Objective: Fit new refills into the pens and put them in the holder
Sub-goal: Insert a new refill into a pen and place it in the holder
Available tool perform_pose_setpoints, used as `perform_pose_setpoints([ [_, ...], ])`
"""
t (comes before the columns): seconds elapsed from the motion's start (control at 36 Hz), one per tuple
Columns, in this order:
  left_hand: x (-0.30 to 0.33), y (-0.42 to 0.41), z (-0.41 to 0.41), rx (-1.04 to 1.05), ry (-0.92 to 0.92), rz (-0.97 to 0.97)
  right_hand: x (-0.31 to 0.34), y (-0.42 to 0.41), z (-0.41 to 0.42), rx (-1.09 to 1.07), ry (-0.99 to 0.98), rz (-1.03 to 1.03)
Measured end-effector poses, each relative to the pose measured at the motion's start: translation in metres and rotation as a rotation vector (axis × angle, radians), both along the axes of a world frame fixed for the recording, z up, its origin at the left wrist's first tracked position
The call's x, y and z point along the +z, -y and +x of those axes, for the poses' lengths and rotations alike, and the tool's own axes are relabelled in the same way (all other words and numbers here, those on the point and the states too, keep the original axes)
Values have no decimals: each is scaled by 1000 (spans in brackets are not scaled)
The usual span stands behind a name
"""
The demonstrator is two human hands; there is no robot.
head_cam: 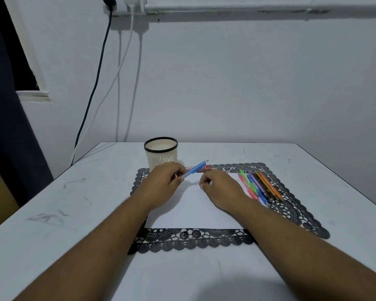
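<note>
Fingers of left hand (164, 182) pinch a blue pen (196, 168), tip angled up-right over the lace placemat (291, 205). Right hand (220, 190) just beside it, fingers curled — can't tell if they hold anything. Holder (161, 153) stands at the mat's far-left edge; coloured pens (259, 185) lie along its right side — white table (74, 213) bare all around.

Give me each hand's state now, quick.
Left hand: grips the blue pen.
Right hand: fingers curled; whether it holds anything cannot be told.
</note>
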State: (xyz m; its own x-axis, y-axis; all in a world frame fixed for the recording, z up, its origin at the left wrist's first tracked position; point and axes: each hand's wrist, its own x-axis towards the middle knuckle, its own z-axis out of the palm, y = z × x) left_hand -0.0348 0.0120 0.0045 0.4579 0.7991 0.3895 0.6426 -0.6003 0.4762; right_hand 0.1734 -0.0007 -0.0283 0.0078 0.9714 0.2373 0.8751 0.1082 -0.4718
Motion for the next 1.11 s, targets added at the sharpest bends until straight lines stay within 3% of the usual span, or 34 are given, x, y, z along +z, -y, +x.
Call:
perform_pose_setpoints([
  [0.14,-2,-2,0,-6,-8,-4,3,6,7,11,-293,19],
  [0.28,-2,-3,1,-12,-3,-10,8,12,17,-59,-893,-21],
  [0.5,-3,-4,2,-23,-10,18,24,19,25,-91,-1069,98],
  [0.64,-4,-3,1,-30,-18,35,27,18,24,-53,-1077,258],
  [1.11,-11,-12,1,-77,-57,63,25,22,24,44,-803,316],
])
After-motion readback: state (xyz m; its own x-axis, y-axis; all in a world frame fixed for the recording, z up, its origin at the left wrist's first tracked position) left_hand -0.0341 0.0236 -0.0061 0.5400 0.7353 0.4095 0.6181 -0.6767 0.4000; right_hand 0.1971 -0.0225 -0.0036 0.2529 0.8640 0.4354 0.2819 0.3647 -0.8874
